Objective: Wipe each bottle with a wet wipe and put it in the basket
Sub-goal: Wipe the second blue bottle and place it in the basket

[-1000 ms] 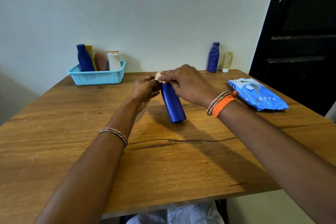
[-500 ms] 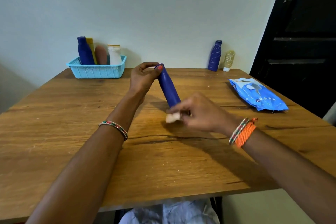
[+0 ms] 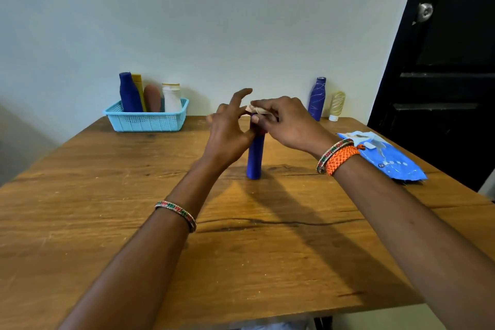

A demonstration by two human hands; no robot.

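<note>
A plain blue bottle (image 3: 254, 159) stands upright on the wooden table (image 3: 107, 195), near its middle. My right hand (image 3: 288, 122) pinches a small crumpled wet wipe (image 3: 256, 110) against the bottle's top. My left hand (image 3: 229, 130) is beside the bottle's upper part with its fingers spread and straight; the thumb lies against the bottle's neck. The bottle's cap is hidden behind both hands. A light blue basket (image 3: 146, 122) stands at the back left and holds several bottles. Two more stand at the back right: a patterned blue bottle (image 3: 317, 98) and a cream tube (image 3: 337, 104).
A blue pack of wet wipes (image 3: 388, 159) lies near the table's right edge. A black door (image 3: 450, 75) is to the right of the table. The pale wall runs just behind the table's far edge.
The bottle went from tilted in my left hand to upright on the table. My right hand moved the wipe from the bottle's lower end to its top. My left hand's fingers spread open.
</note>
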